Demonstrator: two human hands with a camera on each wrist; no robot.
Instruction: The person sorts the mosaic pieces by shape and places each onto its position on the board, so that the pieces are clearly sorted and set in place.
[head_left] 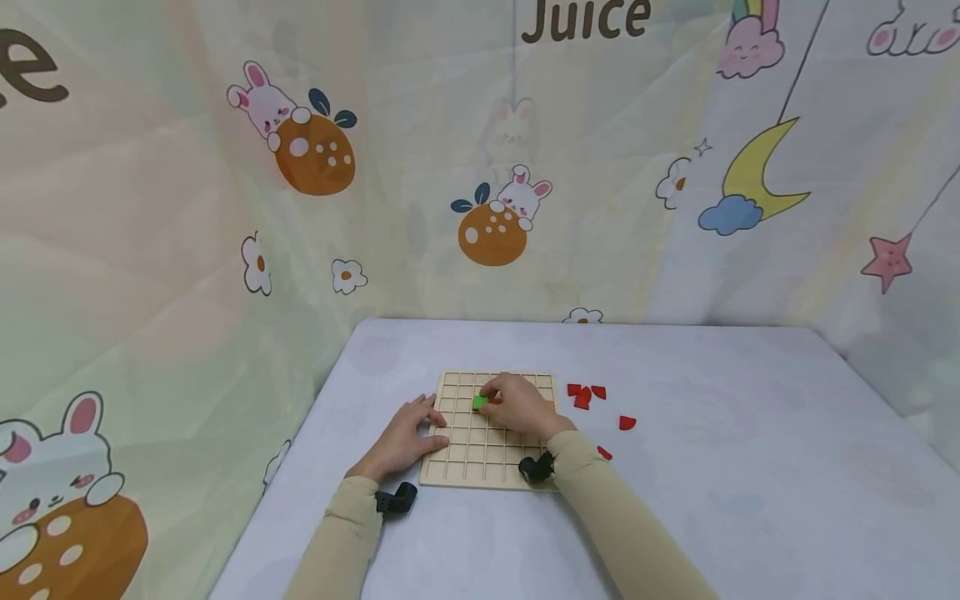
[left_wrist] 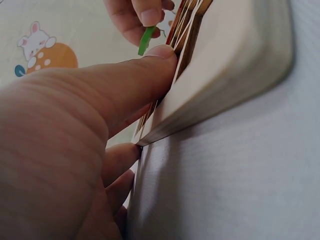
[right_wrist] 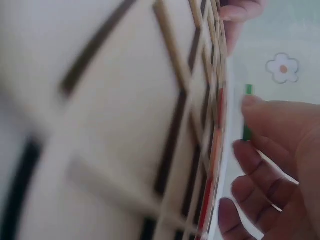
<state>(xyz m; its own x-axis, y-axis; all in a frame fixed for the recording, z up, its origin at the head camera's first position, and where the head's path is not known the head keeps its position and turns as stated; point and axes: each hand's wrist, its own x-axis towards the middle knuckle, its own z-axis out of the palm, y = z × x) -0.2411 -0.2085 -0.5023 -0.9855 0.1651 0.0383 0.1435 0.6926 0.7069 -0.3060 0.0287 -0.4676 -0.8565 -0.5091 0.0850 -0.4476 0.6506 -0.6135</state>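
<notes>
Flat green piece (head_left: 479,403) is pinched in the right hand (head_left: 521,407) above a pale wooden grid board (head_left: 468,477); the loosely spread left hand (head_left: 403,435) touches its left edge; red pieces (head_left: 627,423) lie beyond its right.

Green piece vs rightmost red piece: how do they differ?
Hold: the green piece is pinched by the right hand; the rightmost red piece lies untouched.
Place: the green piece is over the grid board; the red piece is on the table, right of it.
Shared: both are small, in one plain bright colour.
</notes>
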